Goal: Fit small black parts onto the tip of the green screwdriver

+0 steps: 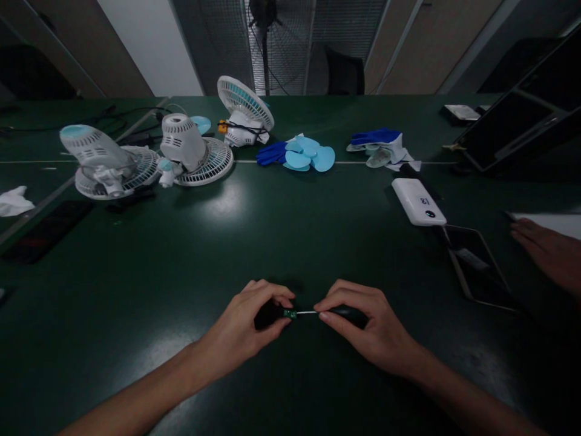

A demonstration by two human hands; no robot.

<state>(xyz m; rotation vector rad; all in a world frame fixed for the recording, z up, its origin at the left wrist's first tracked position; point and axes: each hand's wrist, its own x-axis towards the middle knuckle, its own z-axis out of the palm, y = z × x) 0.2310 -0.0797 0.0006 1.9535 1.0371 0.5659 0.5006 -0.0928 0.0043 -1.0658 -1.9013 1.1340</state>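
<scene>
Near the front middle of the dark green table, my left hand (pixel 247 318) is closed on a small green circuit board (pixel 290 313), pinched between thumb and fingers. A dark part behind the board lies in the shadow of that hand, and I cannot make out what it is. Opposite it, my right hand (pixel 367 324) grips the dark handle of a screwdriver (pixel 347 314). The thin metal shaft points left, and its tip meets the board's right edge or stops very close to it.
White fan bodies (pixel 184 142) with grilles stand at the back left. Light blue fan blades (pixel 309 153) lie beside a blue glove (pixel 271 153). More gloves (pixel 384 148), a white power bank (pixel 418 201) and a phone (pixel 479 266) are at right. Another person's hand (pixel 549 248) rests at the right edge.
</scene>
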